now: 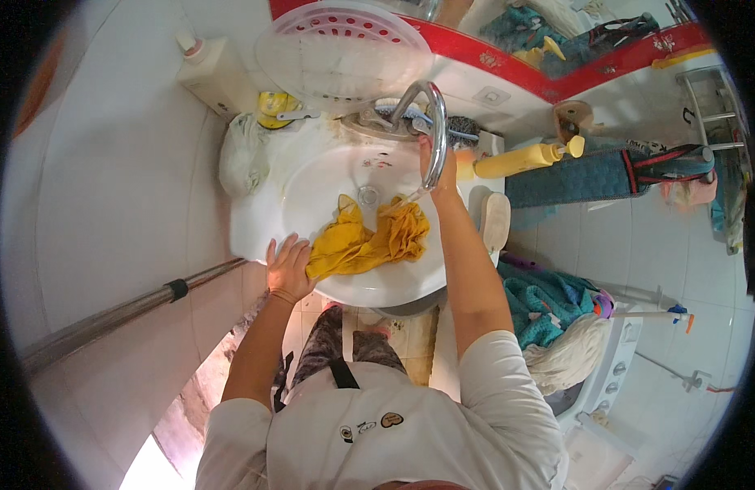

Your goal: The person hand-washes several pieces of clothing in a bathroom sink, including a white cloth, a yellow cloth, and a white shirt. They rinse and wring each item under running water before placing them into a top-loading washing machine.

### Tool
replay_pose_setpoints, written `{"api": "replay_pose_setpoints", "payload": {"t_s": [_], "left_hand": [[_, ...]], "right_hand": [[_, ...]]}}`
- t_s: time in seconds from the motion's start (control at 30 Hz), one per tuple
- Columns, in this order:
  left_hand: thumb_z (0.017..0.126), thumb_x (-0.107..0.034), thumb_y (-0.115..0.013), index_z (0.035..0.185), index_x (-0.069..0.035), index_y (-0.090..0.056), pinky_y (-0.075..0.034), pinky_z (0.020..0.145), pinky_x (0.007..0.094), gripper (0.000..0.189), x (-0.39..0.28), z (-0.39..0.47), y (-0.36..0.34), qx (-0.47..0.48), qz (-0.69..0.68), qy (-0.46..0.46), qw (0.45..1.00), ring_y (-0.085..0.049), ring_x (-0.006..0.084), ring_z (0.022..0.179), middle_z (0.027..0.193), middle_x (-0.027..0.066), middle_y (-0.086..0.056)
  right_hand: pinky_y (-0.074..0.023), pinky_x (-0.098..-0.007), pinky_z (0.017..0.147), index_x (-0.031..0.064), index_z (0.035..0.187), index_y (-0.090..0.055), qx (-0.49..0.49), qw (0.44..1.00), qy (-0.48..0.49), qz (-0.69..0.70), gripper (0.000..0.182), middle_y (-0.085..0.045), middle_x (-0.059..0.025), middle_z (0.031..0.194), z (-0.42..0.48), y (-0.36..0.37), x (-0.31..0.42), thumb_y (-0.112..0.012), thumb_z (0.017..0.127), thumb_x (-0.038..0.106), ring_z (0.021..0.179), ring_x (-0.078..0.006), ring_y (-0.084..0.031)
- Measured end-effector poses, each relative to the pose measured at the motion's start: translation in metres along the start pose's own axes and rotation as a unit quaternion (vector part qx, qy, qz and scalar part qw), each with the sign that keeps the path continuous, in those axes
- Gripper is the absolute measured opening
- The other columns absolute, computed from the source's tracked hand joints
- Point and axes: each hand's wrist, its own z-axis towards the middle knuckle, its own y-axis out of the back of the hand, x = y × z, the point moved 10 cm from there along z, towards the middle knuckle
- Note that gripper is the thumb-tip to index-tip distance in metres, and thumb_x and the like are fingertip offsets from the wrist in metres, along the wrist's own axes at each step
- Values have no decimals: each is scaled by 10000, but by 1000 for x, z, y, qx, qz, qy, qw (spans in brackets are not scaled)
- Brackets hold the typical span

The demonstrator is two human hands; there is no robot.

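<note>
A yellow cloth [368, 242] lies bunched in the white washbasin [359, 295], in front of the drain. My left hand [288, 264] rests at the basin's left front edge, fingers spread, its fingertips touching the cloth's left end; whether it pinches the fabric is hard to see. My right hand [440, 168] reaches to the back right, behind the curved spout of the chrome faucet [437, 122]. Its fingers are near the faucet's handle and mostly hidden, so their hold cannot be made out. Water seems to run from the spout onto the right part of the cloth.
A yellow pump bottle [518, 160] and a pale scrubbing brush or soap bar [495, 222] sit right of the basin. Brushes [463, 130] lie behind the faucet. At the back left are a plastic bag [244, 156], a white bottle [215, 73] and a translucent basin [346, 55].
</note>
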Motion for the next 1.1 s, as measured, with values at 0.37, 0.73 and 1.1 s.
{"api": "replay_pose_setpoints", "payload": {"t_s": [0.37, 0.73, 1.1], "left_hand": [[658, -372, -669, 1036, -103, -534, -184, 1025, 504, 484, 1, -4, -7, 59, 0, 19, 998, -385, 217, 1193, 1126, 20, -526], [798, -141, -569, 985, 8, -596, -434, 836, 298, 241, 0, 34, 51, 68, -568, 217, 791, -582, 240, 908, 1013, 132, -595], [817, -177, -561, 1062, 18, -555, -457, 798, 274, 313, -113, 93, 171, 182, -739, 104, 640, -594, 155, 890, 994, 76, -614]], "right_hand": [[-315, -592, 883, 107, 1122, -538, 235, 819, 59, -520, 335, -544, -68, 1126, -173, -99, -99, -440, 828, 235, 1142, -231, -423], [-456, -336, 652, 21, 855, -552, 135, 974, 140, -116, 151, -568, -80, 924, -165, 78, 50, -568, 792, 157, 799, -225, -562], [-412, -253, 658, 66, 975, -572, 382, 907, -17, 176, 253, -580, -33, 867, -220, 32, 37, -564, 724, 94, 746, -91, -497]]}}
